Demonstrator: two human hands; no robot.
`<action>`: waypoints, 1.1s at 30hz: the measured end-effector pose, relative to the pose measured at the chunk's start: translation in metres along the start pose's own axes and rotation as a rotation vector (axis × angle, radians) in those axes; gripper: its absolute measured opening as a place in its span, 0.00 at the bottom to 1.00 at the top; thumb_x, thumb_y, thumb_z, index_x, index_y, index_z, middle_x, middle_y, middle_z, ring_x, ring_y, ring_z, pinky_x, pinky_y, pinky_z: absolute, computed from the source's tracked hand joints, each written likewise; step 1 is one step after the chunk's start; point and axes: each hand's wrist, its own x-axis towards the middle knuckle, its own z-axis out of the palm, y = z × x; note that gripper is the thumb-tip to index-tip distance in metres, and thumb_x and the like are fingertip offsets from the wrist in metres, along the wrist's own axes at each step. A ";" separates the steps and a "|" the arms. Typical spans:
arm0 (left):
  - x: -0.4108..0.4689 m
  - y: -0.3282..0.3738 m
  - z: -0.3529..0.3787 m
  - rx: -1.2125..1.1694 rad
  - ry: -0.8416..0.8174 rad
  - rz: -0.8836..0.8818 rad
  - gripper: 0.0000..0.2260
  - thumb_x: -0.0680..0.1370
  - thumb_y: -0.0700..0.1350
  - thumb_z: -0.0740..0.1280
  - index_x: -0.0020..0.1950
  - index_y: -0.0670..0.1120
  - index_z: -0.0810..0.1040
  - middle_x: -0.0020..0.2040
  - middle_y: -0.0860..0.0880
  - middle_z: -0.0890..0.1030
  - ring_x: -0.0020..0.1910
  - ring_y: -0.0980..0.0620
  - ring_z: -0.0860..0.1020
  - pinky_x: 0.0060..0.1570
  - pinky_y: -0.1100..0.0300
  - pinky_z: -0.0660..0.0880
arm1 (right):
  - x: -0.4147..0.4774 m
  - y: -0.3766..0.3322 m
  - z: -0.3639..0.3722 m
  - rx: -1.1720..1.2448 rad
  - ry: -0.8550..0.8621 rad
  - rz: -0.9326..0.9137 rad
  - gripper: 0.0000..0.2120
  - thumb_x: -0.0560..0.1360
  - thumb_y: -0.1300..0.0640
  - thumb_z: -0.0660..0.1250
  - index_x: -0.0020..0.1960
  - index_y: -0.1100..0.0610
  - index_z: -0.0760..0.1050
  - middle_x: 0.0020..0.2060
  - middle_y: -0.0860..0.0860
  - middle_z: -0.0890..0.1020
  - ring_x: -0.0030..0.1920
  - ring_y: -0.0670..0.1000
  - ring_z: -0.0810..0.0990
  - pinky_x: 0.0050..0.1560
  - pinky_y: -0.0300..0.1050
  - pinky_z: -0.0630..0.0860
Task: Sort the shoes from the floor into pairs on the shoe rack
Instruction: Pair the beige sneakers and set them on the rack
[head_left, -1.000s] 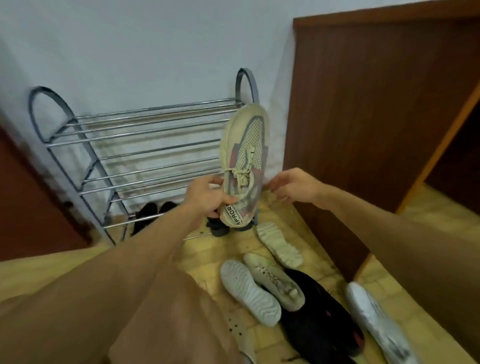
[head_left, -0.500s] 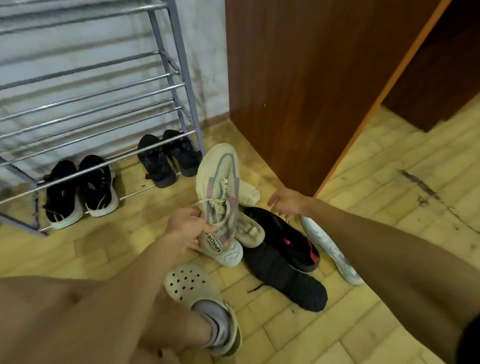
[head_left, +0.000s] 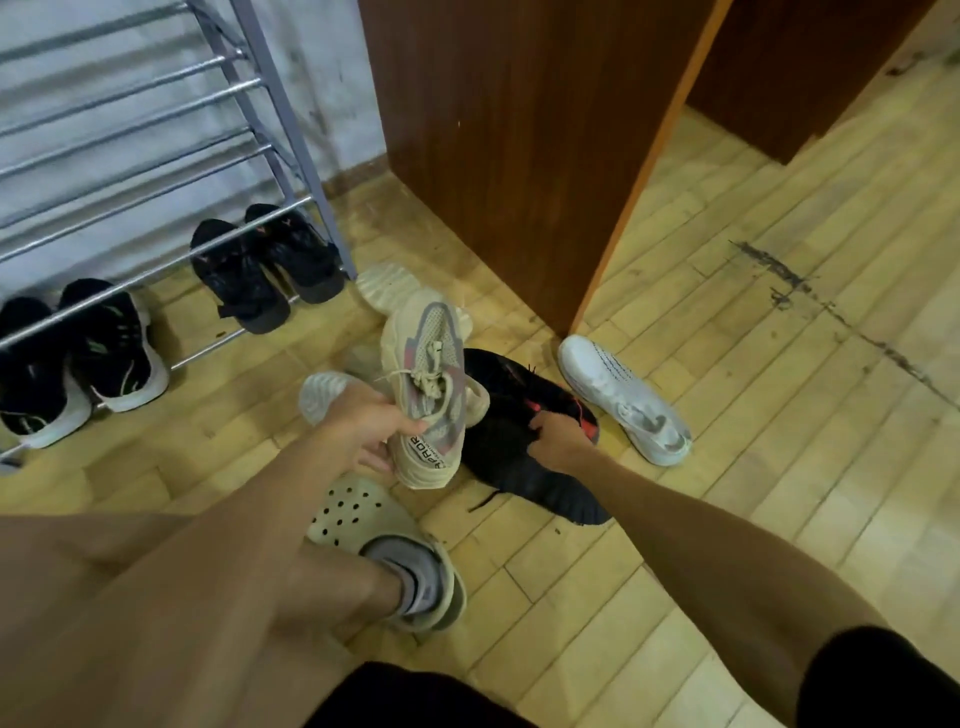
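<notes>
View looking down at a wooden plank floor (head_left: 727, 467) in front of a metal shoe rack (head_left: 289, 130). The person's left hand (head_left: 363, 434) holds a beige sneaker (head_left: 426, 364) with grey and pink panels up off the floor, thumb over its collar and fingers curled beneath its heel, toe pointing away towards the rack. The right hand (head_left: 558, 439) reaches down beside it, fingers curled into the opening of a black sneaker (head_left: 511, 384) with red trim, which lies on the floor on top of a second black shoe (head_left: 556, 493). Just right of these a white sneaker (head_left: 623, 400) lies on the floor near the corner of a dark wooden cabinet (head_left: 519, 130). A pale shoe (head_left: 387, 283) lies sole-up close to the rack's leg, and another pale sole (head_left: 319, 392) shows behind the left hand. On the rack's lowest rails sit two pairs: all-black sneakers (head_left: 265, 265) on the right, and black sneakers with green marks and white soles (head_left: 83, 358) on the left. The person's foot wears a grey sock and a cream clog (head_left: 358, 514).
</notes>
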 end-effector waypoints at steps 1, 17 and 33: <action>-0.001 -0.001 0.005 0.016 -0.004 -0.001 0.22 0.70 0.42 0.76 0.62 0.42 0.76 0.59 0.38 0.80 0.56 0.38 0.79 0.44 0.48 0.80 | -0.004 0.013 -0.003 -0.009 0.046 0.031 0.18 0.73 0.61 0.64 0.62 0.62 0.75 0.57 0.60 0.79 0.58 0.59 0.77 0.51 0.45 0.73; -0.005 -0.005 0.025 0.010 0.017 -0.040 0.21 0.68 0.39 0.76 0.59 0.38 0.76 0.55 0.38 0.81 0.46 0.41 0.80 0.35 0.50 0.81 | 0.035 0.008 -0.029 -0.015 0.153 0.011 0.17 0.76 0.52 0.63 0.62 0.59 0.75 0.53 0.55 0.80 0.54 0.56 0.77 0.50 0.46 0.72; 0.025 -0.031 -0.036 -0.459 0.318 -0.070 0.12 0.68 0.40 0.76 0.46 0.43 0.76 0.46 0.44 0.78 0.41 0.45 0.77 0.28 0.54 0.78 | 0.105 -0.087 -0.002 0.063 -0.129 0.084 0.20 0.72 0.46 0.70 0.30 0.57 0.67 0.27 0.52 0.71 0.29 0.51 0.72 0.28 0.41 0.70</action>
